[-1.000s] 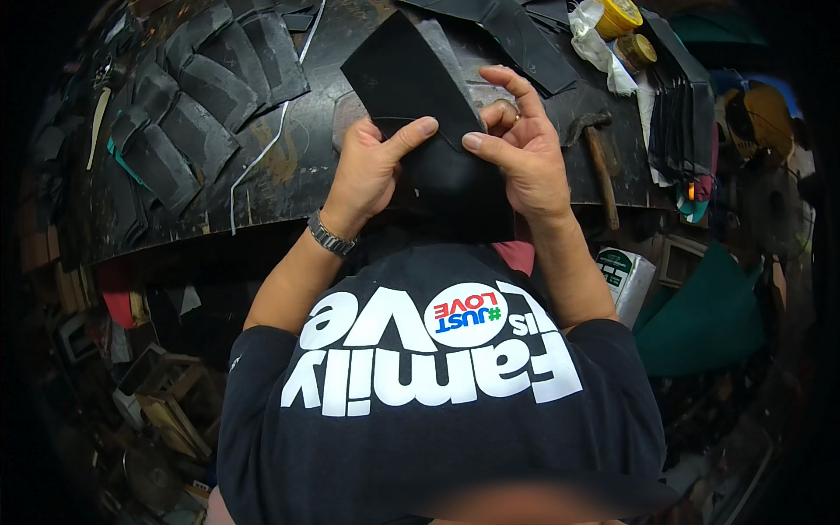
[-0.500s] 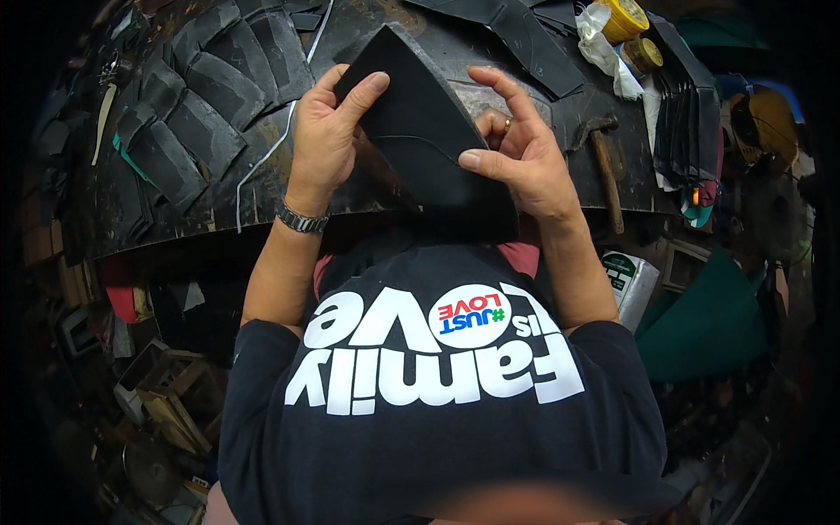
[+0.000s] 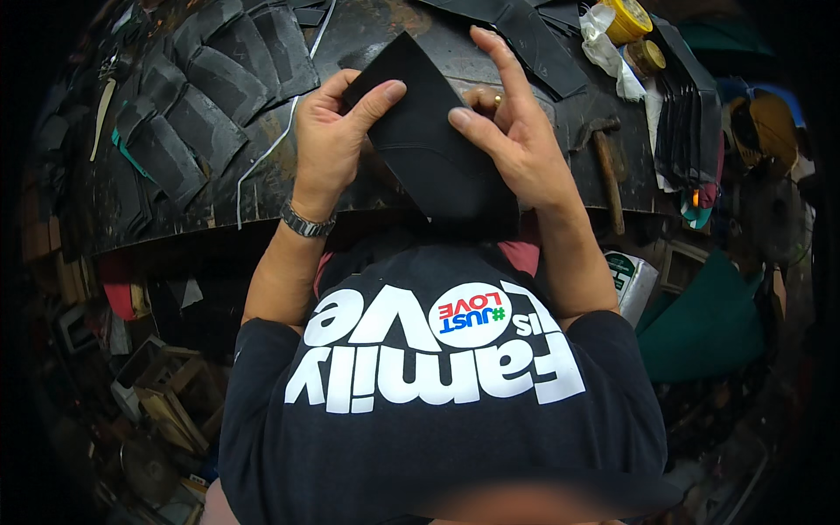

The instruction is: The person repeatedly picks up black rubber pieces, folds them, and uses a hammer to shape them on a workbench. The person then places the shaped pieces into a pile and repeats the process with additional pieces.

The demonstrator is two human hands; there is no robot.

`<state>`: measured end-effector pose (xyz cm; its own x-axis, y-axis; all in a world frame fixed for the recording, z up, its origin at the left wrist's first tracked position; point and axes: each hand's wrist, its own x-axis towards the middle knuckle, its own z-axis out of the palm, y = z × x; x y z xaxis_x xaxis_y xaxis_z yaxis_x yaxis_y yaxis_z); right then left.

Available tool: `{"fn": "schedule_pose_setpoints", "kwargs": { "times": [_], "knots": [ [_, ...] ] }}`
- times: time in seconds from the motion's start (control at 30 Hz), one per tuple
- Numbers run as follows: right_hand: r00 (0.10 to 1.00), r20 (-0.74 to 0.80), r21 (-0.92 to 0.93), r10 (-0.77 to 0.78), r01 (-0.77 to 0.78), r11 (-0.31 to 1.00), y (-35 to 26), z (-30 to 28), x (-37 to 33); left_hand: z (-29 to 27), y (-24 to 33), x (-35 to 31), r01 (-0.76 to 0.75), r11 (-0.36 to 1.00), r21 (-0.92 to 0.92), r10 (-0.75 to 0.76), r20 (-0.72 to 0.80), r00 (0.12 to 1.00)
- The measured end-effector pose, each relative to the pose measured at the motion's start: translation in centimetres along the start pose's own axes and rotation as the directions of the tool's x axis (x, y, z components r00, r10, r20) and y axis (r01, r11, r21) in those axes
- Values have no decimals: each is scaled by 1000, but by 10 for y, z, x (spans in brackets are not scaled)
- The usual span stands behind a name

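Observation:
A flat black leather-like piece (image 3: 437, 140) with a pointed top corner and a faint curved line is held above the table's near edge. My left hand (image 3: 337, 131) grips its left side, thumb on the face and fingers behind. My right hand (image 3: 516, 131) is at its right edge: the thumb lies on the face, the index finger stretches away upward, and the other fingers curl beside and partly behind the edge. The piece's lower right part blends into dark surroundings. A metal-band watch (image 3: 306, 220) is on my left wrist.
The dark worktable (image 3: 262, 188) bears overlapping black pieces (image 3: 206, 122) at left, a white cord (image 3: 262, 157), more black pieces (image 3: 525, 52) at the back, and a hammer (image 3: 605, 171) at right. Beyond are a yellow container (image 3: 624, 19), white plastic (image 3: 602, 44) and stacked black pieces (image 3: 687, 122).
The piece has shifted slightly right, and its lower left corner now shows. My right thumb has slid up along the edge, while the right index finger has extended farther upward.

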<state>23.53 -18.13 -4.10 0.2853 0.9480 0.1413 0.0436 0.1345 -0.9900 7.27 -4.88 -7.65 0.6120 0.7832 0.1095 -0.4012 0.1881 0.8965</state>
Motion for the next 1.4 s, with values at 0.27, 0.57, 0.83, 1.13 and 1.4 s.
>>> {"fn": "schedule_pose_setpoints", "kwargs": {
  "times": [0.27,0.57,0.83,1.13,1.4],
  "knots": [
    [991,113,76,-72,63,995,-2,4,3,-1,13,-2,16,994,104,-20,33,999],
    [993,110,27,-29,26,999,-7,10,-3,-28,29,16,-85,963,256,41,173,984],
    [993,117,-5,-23,24,1000,-6,12,-6,-26,28,16,-48,977,210,11,173,985],
    [993,103,-46,-62,67,997,-7,16,-7,-12,27,10,44,995,86,-53,101,994],
    [819,421,-290,391,-287,913,-38,-10,-39,-24,65,7,372,926,70,-369,383,847]
  ]
}}
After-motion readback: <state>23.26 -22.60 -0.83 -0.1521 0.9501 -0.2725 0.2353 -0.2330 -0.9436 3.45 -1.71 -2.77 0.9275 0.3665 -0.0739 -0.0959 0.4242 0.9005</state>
